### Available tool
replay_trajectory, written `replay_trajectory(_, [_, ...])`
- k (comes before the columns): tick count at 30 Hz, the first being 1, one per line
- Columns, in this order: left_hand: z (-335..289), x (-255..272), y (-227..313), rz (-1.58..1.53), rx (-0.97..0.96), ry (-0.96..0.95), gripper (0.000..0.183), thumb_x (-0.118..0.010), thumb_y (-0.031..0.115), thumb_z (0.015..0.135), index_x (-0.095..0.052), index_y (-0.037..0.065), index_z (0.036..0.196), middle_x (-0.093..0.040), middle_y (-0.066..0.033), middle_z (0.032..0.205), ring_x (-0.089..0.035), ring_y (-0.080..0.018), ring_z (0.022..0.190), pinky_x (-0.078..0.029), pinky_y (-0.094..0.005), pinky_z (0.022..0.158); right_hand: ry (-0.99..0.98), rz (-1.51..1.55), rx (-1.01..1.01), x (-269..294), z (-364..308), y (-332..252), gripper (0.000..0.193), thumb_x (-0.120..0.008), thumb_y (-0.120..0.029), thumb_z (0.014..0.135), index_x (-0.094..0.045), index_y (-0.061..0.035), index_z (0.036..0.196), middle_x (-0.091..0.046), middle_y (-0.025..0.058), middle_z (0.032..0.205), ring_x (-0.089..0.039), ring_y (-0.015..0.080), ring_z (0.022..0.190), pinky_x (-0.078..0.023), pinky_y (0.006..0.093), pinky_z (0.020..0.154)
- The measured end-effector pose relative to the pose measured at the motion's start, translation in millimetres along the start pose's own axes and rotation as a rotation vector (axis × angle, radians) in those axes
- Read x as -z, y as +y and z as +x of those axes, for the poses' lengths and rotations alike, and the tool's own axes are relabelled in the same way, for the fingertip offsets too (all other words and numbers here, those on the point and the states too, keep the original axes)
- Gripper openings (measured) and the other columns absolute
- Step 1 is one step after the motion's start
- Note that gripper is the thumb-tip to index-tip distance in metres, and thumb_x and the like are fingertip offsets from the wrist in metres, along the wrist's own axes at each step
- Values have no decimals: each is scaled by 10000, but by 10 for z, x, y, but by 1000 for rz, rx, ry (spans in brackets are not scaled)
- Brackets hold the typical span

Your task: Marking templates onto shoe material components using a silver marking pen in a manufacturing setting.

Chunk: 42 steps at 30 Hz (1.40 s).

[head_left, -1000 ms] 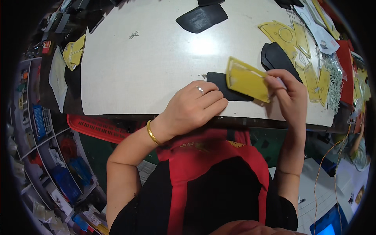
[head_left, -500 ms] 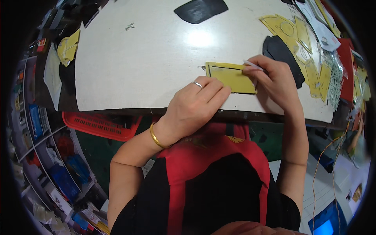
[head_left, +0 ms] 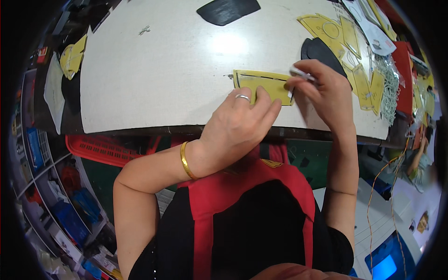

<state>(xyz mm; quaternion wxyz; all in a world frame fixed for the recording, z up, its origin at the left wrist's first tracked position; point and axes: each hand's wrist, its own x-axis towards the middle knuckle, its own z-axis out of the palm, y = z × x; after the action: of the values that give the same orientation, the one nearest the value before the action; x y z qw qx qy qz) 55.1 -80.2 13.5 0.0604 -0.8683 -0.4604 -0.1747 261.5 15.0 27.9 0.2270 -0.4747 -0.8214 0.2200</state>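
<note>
A yellow template (head_left: pixel 263 83) with dark lines along its edges lies near the table's front edge. The fingertips of my left hand (head_left: pixel 238 116) rest on its lower part, spread and pressing it down; the thumb is hidden. A ring and a gold bangle are on that hand and wrist. At the template's right end, my right hand (head_left: pixel 326 91) pinches a slim whitish pen-like stick (head_left: pixel 303 73), raised a little off the tabletop and slightly blurred. Right behind this hand sits a stack of black curved pieces (head_left: pixel 322 53).
Several yellow templates (head_left: pixel 322 30) and a bundle of pale cords (head_left: pixel 388 93) cover the table's right side. One black piece (head_left: pixel 228 10) lies at the far edge. A red basket (head_left: pixel 107 151) is below the table at left, beside shelves (head_left: pixel 51 186).
The view has shifted, so the table appears a little further left. My left fingers have spread more over the template. My right hand has lifted slightly, its stick tilted differently.
</note>
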Motion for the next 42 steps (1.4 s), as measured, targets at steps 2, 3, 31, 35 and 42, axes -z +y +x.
replay_trajectory(2, [13, -7, 31, 2, 9, -13, 376, -624, 117, 769, -688, 38, 1131, -619, -121, 1036, -581, -243, 811, -530, -301, 663, 130, 106, -102, 61, 44, -57, 138, -664, -204, 919, -707, -74, 935, -697, 90, 796, -680, 267, 716, -517, 347, 645])
replay_trajectory(3, [23, -15, 45, -9, -47, 0, 373, -615, 115, 764, -683, 1, 1113, -620, -130, 1037, -589, -246, 837, -533, -304, 675, 122, 110, -92, 84, 91, -91, 138, -664, -204, 919, -707, -74, 935, -697, 90, 796, -680, 267, 716, -517, 347, 645])
replay_trajectory(31, [102, -41, 146, 33, -71, 17, 256, -634, 109, 773, -688, -20, 987, -680, -154, 1047, -672, -231, 861, -566, -235, 611, 38, -127, 234, -61, -474, -283, 72, -642, -95, 929, -635, -24, 936, -650, 118, 786, -636, 334, 637, -495, 362, 557])
replay_trajectory(35, [123, -65, 122, 65, -75, 59, 231, -641, 109, 759, -686, 5, 960, -679, -119, 1025, -654, -200, 816, -547, -241, 577, 64, 274, 7, 41, -89, -169, 149, -584, -158, 954, -629, -16, 957, -659, 118, 852, -641, 344, 797, -505, 405, 688])
replay_trajectory(42, [109, -174, -205, -185, -154, 99, 139, -664, 108, 741, -640, 72, 874, -629, -39, 918, -607, -161, 737, -503, -273, 557, -178, -120, 73, -31, 79, -256, 203, -646, -242, 911, -640, -40, 926, -674, 115, 883, -648, 311, 838, -511, 414, 731])
